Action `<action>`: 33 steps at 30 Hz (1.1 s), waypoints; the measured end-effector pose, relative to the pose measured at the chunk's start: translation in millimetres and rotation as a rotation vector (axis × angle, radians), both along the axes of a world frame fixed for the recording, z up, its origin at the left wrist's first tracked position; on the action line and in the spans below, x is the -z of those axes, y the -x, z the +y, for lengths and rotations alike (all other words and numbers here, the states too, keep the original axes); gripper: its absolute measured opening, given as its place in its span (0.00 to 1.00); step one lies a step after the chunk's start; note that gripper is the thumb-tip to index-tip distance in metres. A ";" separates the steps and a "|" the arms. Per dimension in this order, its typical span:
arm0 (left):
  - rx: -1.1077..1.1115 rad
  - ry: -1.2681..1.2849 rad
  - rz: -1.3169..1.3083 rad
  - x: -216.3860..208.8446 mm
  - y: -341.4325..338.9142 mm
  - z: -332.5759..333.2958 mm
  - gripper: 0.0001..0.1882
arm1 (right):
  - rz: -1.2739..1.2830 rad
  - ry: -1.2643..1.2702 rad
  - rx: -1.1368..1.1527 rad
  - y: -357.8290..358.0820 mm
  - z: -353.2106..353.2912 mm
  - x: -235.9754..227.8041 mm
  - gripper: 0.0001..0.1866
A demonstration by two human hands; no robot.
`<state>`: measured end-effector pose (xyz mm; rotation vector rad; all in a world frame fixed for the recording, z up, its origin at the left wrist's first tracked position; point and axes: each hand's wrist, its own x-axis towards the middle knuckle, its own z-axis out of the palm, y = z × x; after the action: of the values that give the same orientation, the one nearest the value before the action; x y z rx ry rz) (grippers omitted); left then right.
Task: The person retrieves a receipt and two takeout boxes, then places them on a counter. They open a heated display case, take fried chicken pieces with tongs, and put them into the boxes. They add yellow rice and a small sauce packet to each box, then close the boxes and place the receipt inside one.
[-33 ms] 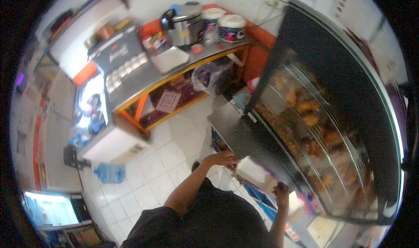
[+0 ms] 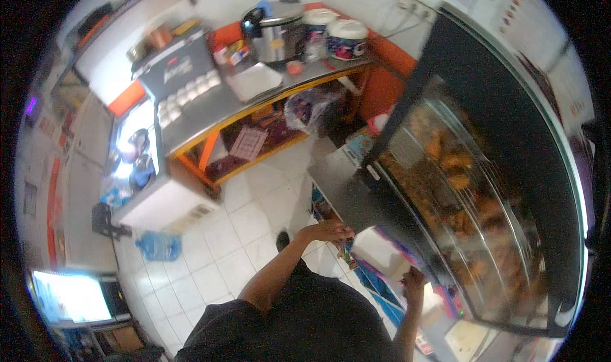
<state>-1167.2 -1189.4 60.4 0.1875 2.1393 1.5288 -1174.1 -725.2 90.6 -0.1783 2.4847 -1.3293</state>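
Note:
A white open carton with purple and blue edging lies in front of me, beside the metal ledge of a glass food cabinet. My left hand is at its left end, palm down. Its fingers are loosely extended and slightly bent, with nothing visible in them. At the near right end, my right hand has its fingers curled at the carton's edge and appears to grip it. The fingertips of the right hand are partly hidden. White paper shows just beyond the right hand.
The glass cabinet on the right holds browned food pieces on racks. Ahead, a counter bears a metal pot, white tubs and a pale tray. A blue water jug lies on the tiled floor at left.
The view has shifted slightly. My left hand's outstretched fingers have bent and drawn a little away from the carton's left edge. The carton's purple edging shows more clearly.

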 end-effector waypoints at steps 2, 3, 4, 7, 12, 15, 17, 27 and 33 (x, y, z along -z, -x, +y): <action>-0.074 -0.187 -0.054 -5.9 -15.6 -20.6 0.27 | 0.034 0.047 0.002 6.0 16.2 18.6 0.11; -0.070 -0.219 0.031 -5.3 -34.3 -44.7 0.26 | -0.121 0.240 0.242 9.3 20.5 23.2 0.15; -0.087 0.017 0.052 -2.9 -53.1 -70.5 0.25 | -0.217 0.477 0.480 9.9 21.2 26.1 0.20; -0.205 0.454 0.191 5.2 -119.0 -159.6 0.24 | 0.402 -0.199 0.476 12.2 -12.5 18.3 0.12; -0.738 0.364 -0.233 1.2 -240.6 -293.1 0.27 | 0.329 -0.310 0.252 44.3 -200.7 -12.5 0.10; -0.831 0.482 -0.335 -10.8 -278.6 -350.5 0.26 | 0.134 -0.077 -0.046 60.2 -353.5 -32.5 0.10; -0.929 0.429 -0.364 -11.3 -293.2 -375.8 0.26 | 0.067 -0.250 -0.338 70.2 -442.3 -48.8 0.11; -0.148 0.466 -0.155 81.7 -352.3 -385.4 0.12 | 0.105 -0.249 -1.013 109.5 -693.0 -33.3 0.14; -0.708 0.050 -0.510 52.9 -321.2 -427.1 0.10 | -0.017 -0.036 -1.177 129.8 -909.9 -15.7 0.13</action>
<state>-846.0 -1616.5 7.5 -0.9685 1.8911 1.6298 -1303.9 -1635.1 106.4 -1.3361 1.7591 -0.7204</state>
